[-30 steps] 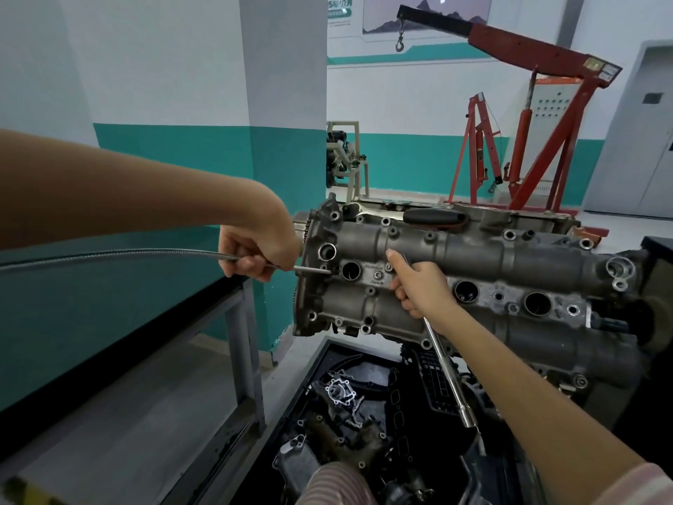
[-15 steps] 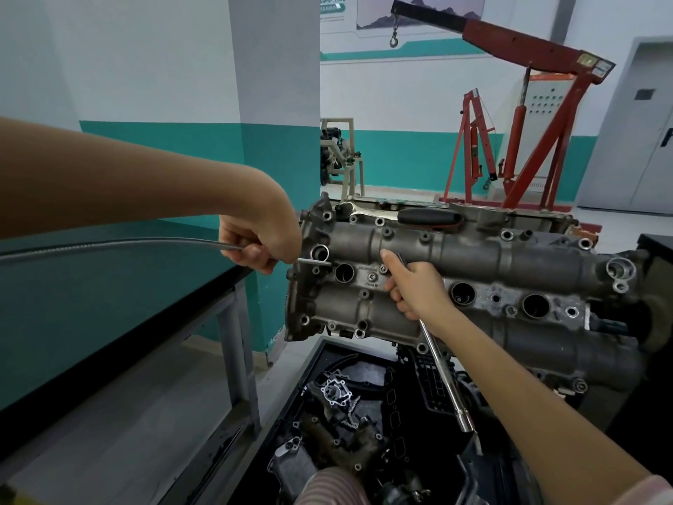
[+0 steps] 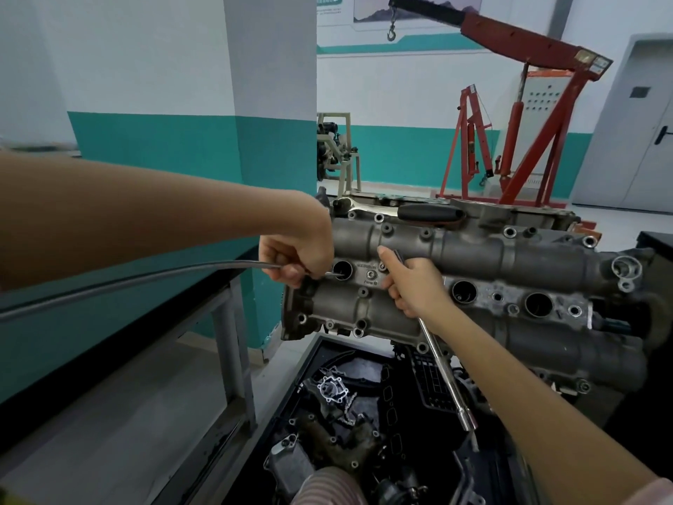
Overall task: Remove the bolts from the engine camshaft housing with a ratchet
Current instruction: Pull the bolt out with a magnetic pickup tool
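Moved since half a second ago: your left hand (image 3: pixel 296 255) and the tip of its flexible shaft tool (image 3: pixel 145 277) now sit at the round bore (image 3: pixel 342 270), further right along the housing.

Item list, centre of frame: camshaft housing (image 3: pixel 473 249), grey casting, running from centre to right edge. Your left fingers curl around the flexible shaft where it meets its thin metal tip. Your right hand (image 3: pixel 415 286) grips a chrome ratchet (image 3: pixel 442 369), fingers wrapped round its upper end, thumb extended against the housing; the handle slants toward lower right. Second ratchet (image 3: pixel 404 212), black grip, lies along the housing's top edge. Parts tray (image 3: pixel 291 395) below. Red engine hoist (image 3: pixel 510 103), upper right.
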Available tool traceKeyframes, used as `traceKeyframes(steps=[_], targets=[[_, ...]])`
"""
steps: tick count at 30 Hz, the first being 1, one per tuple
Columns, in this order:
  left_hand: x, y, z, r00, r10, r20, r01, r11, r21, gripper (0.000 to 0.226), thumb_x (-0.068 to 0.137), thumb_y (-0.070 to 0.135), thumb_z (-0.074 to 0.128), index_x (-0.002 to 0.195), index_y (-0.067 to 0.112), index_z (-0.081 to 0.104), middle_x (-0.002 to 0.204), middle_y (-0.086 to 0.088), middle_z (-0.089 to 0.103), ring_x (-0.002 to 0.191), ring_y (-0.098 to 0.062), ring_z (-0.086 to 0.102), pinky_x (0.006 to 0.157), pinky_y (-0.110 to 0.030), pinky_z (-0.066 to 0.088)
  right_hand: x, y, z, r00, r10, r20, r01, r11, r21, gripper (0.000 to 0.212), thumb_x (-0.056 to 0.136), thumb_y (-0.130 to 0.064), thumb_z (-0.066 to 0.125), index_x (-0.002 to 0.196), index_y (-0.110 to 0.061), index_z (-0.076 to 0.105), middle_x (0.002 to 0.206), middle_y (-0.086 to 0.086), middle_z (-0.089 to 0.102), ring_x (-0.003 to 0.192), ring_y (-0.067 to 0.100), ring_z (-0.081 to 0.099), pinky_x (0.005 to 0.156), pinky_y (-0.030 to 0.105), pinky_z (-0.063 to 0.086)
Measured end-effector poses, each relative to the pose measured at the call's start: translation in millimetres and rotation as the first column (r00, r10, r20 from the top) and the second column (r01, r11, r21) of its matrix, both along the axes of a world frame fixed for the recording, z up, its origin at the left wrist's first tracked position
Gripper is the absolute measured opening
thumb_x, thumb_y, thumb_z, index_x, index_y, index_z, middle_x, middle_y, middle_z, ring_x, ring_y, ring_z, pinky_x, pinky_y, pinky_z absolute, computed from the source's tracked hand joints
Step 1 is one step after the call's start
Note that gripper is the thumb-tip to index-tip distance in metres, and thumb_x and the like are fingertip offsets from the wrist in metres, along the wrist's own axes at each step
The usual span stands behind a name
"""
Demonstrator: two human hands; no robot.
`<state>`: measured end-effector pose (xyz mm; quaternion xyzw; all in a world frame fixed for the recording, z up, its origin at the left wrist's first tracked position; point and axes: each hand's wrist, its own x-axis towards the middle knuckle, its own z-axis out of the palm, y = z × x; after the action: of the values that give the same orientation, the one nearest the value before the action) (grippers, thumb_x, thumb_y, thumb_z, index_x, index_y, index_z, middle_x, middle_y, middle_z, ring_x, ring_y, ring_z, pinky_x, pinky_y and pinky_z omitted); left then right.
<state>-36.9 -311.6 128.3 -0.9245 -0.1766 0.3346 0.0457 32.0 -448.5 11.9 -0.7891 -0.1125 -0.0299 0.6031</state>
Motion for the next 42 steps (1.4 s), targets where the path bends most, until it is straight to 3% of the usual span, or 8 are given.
traceKeyframes(steps=[8,15,18,28,36,42], targets=[[4,8,11,0.998,0.051,-0.038,-0.055,0.992,-0.118,0.042,0.103,0.032,0.025,0.07,0.012,0.043,0.04,0.005,0.035,0.027,-0.006,0.033,0.033,-0.011,0.032,-2,1,0,1.0,-0.005,0.008,0.004,1.0,0.014,0.052,0.088,-0.049,0.054,0.057,-0.007,0.054,0.036,-0.004,0.044,0.026,0.009,0.036,0.03,0.013,0.024],[5,1,14,1.0,0.01,0.004,-0.01,0.999,0.035,0.034,0.103,0.026,0.024,0.09,0.007,0.048,0.041,0.001,0.039,0.026,-0.009,0.037,0.034,-0.014,0.039,-7,2,1,0.999,-0.021,0.033,0.021,1.0,0.016,0.051,0.089,-0.046,0.054,0.057,-0.006,0.055,0.036,-0.004,0.045,0.026,0.008,0.036,0.03,0.012,0.024],[2,-2,1,1.0,0.011,-0.024,-0.01,0.999,0.049,0.038,0.103,0.025,0.024,0.079,0.006,0.046,0.039,0.001,0.04,0.025,-0.01,0.038,0.033,-0.016,0.04,-8,2,1,0.999,-0.024,0.04,0.022,0.999,0.038,0.05,0.09,-0.044,0.054,0.056,-0.007,0.054,0.033,-0.006,0.044,0.025,0.006,0.036,0.03,0.012,0.024],[3,2,-4,1.0,0.018,-0.014,-0.018,1.0,0.011,0.038,0.103,0.024,0.022,0.08,0.005,0.045,0.039,0.001,0.04,0.025,-0.009,0.038,0.033,-0.015,0.04,-6,2,-2,0.997,-0.038,0.068,0.037,0.999,0.008,0.053,0.088,-0.047,0.054,0.052,-0.009,0.054,0.033,-0.004,0.044,0.026,0.008,0.038,0.03,0.013,0.025],[0,9,-4,0.997,0.014,0.076,-0.014,1.0,0.007,0.04,0.102,0.021,0.022,0.072,0.007,0.044,0.035,0.001,0.038,0.022,-0.009,0.035,0.031,-0.015,0.039,-6,2,-1,0.998,-0.031,0.061,0.031,0.999,0.01,0.051,0.088,-0.047,0.055,0.054,-0.008,0.054,0.033,-0.005,0.044,0.027,0.007,0.037,0.03,0.014,0.026],[-5,19,-7,1.0,0.007,0.025,-0.001,0.973,-0.232,0.037,0.103,0.025,0.024,0.077,0.007,0.044,0.037,0.001,0.044,0.026,-0.009,0.042,0.036,-0.016,0.044,-5,4,0,0.997,-0.052,0.051,0.053,0.998,-0.016,0.051,0.088,-0.048,0.054,0.057,-0.007,0.054,0.032,-0.006,0.043,0.026,0.007,0.036,0.029,0.015,0.025]])
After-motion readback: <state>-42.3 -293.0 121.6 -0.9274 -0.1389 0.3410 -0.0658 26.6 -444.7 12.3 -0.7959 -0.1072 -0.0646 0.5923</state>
